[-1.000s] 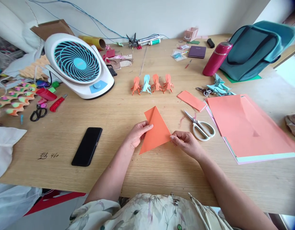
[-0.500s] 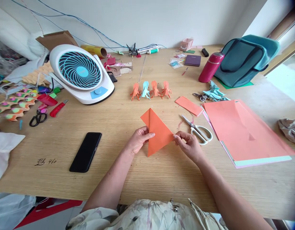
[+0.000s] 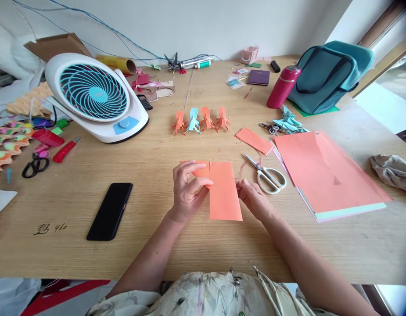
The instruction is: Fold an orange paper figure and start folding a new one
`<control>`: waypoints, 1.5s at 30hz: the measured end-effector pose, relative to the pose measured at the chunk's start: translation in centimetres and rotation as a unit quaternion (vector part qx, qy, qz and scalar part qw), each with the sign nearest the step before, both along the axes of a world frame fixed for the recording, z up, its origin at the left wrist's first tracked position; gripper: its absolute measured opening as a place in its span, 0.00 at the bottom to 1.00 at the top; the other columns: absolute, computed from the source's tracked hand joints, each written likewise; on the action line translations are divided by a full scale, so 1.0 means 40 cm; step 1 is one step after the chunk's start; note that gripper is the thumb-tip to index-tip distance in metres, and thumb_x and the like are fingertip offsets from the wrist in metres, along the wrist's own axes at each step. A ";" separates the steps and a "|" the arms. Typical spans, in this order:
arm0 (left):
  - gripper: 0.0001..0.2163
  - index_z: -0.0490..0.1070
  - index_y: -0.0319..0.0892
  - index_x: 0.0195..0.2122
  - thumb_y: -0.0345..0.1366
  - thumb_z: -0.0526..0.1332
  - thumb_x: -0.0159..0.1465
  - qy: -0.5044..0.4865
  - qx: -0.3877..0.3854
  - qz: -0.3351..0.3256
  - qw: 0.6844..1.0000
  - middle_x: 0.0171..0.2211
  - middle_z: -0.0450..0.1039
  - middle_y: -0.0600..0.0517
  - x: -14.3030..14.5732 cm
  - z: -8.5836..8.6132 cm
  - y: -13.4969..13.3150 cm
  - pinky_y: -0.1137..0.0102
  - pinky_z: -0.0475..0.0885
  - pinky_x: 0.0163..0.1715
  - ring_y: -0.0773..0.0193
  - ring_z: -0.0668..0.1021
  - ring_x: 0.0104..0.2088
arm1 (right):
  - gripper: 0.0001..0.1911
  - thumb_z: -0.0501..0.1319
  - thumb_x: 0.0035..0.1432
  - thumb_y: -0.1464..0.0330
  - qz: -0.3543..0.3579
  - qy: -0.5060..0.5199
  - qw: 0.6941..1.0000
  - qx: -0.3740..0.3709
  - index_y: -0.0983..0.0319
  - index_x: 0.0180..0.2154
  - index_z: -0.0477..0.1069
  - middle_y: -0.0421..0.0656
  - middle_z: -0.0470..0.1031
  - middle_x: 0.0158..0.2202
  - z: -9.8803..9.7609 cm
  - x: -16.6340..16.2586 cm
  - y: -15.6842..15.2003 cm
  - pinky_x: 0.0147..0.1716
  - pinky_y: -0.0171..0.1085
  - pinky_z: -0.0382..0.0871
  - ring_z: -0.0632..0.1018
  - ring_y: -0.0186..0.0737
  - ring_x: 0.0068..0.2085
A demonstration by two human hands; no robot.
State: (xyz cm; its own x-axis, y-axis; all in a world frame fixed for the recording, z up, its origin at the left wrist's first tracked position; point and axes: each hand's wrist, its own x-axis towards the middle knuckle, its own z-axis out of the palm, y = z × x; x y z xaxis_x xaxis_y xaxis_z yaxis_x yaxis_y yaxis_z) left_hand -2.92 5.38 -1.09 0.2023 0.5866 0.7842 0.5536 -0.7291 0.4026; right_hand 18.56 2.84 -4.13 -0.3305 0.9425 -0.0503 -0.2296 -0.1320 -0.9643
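Note:
Between my hands is a piece of orange paper (image 3: 225, 193), with a crease running down it left of its middle. My left hand (image 3: 188, 188) grips its left part, thumb and fingers curled at the edge. On the right edge, my right hand (image 3: 252, 195) pinches the paper, its fingertips partly behind it. White-handled scissors (image 3: 271, 180) lie just beyond my right hand. Farther back stands a row of several folded paper figures (image 3: 206, 118), orange ones and a light blue one. A stack of narrow orange paper strips (image 3: 254, 140) lies to the right of them.
Large orange sheets (image 3: 331, 175) over other colours lie at the right. A black phone (image 3: 109, 211) and a white fan (image 3: 94, 96) are on the left, with black scissors (image 3: 35, 165) and a red cutter (image 3: 65, 150). A red bottle (image 3: 283, 87) stands by a teal bag (image 3: 324, 79).
The orange paper has gone from a folded, pointed shape to an opened-out one with a straight-sided panel. My left fingers have shifted up its left side. The view has turned slightly right.

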 end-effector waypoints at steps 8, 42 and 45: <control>0.16 0.71 0.46 0.53 0.29 0.63 0.64 0.005 -0.015 0.066 0.998 0.60 0.63 0.41 0.009 -0.048 0.015 0.53 0.65 0.58 0.51 0.65 0.62 | 0.17 0.67 0.57 0.52 -0.040 0.001 0.998 -0.044 0.60 0.34 0.79 0.41 0.78 0.30 -0.004 -0.027 0.001 0.35 0.36 0.70 0.75 0.37 0.32; 0.27 0.54 0.42 0.17 0.54 0.63 0.61 -0.182 -0.538 -0.144 0.811 0.19 0.48 0.58 0.049 -0.078 -0.020 0.71 0.50 0.24 0.70 0.55 0.23 | 0.22 0.66 0.54 0.46 -0.155 -0.074 0.985 0.012 0.59 0.30 0.75 0.42 0.74 0.28 -0.006 0.005 0.024 0.35 0.39 0.72 0.73 0.40 0.31; 0.24 0.57 0.42 0.19 0.53 0.62 0.62 -0.202 -0.517 -0.114 0.824 0.21 0.50 0.57 0.053 -0.085 -0.020 0.71 0.53 0.25 0.69 0.56 0.24 | 0.22 0.68 0.53 0.48 -0.060 -0.053 0.997 0.018 0.58 0.40 0.77 0.44 0.80 0.38 -0.009 -0.012 0.018 0.42 0.42 0.74 0.78 0.45 0.39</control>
State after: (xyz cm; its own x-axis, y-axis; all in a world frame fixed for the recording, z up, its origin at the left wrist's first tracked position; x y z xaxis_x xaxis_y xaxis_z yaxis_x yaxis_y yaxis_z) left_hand -0.79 4.58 -4.50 0.2457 0.9660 -0.0806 0.1184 0.0526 0.9916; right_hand 18.08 3.54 -4.50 -0.2109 0.9765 -0.0436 -0.1389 -0.0740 -0.9875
